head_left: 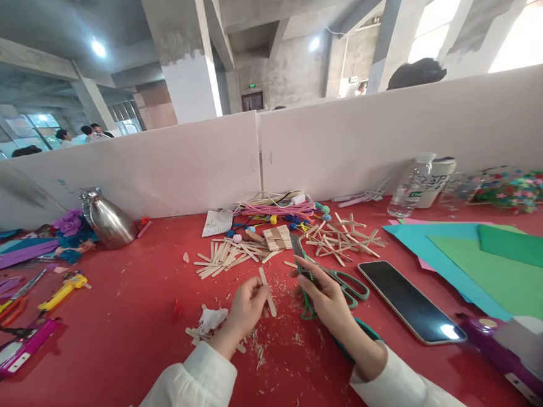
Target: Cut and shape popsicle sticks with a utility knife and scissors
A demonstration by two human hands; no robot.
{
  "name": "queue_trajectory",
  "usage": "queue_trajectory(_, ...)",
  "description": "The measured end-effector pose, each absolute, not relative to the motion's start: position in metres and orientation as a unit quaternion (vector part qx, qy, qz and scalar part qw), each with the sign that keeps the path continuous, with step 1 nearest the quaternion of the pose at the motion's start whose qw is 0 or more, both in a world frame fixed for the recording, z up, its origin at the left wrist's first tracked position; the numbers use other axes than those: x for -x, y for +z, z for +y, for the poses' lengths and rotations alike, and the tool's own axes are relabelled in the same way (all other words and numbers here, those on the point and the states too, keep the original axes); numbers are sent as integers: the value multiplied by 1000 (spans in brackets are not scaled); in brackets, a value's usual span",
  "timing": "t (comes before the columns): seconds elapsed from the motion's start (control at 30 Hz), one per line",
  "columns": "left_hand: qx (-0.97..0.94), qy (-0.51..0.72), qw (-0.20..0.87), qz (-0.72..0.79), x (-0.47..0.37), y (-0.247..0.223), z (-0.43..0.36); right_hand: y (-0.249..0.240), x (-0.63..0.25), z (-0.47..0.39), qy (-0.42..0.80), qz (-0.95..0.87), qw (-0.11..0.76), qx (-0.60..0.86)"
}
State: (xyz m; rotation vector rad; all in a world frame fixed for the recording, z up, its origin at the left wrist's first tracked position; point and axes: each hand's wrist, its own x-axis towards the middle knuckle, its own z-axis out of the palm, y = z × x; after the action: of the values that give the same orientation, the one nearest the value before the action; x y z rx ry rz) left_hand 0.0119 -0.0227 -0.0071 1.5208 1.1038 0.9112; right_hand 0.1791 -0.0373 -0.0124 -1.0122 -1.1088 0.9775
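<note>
My left hand pinches a wooden craft stick, which stands tilted just above the red table. In my right hand is a green utility knife, its metal blade out and pointing up and away from me. Knife and stick are apart. Wood shavings litter the tabletop between and below both hands. Scissors with green handles lie beside my right hand, partly hidden by it. Beyond the hands are a pile of craft sticks and a bundled stack of sticks.
A phone and coloured sheets lie to the right. Toward the back right stands a water bottle. A steel jug is at the back left, with a yellow glue gun nearer. A white partition closes the table's far side.
</note>
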Motion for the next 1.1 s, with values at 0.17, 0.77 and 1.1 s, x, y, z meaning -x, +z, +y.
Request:
queue_trajectory(0.17,-636,368,498,460,-12,-15,-20,-13,-177,-41,422,-504,599,457)
queue_trajectory(0.77,-608,366,538,455,-13,-16,-16,-14,-173,-53,514,-495,513,477)
queue_trajectory(1.1,-607,373,537,451,-15,-13,-17,-3,-180,-53,583,-522,482,394)
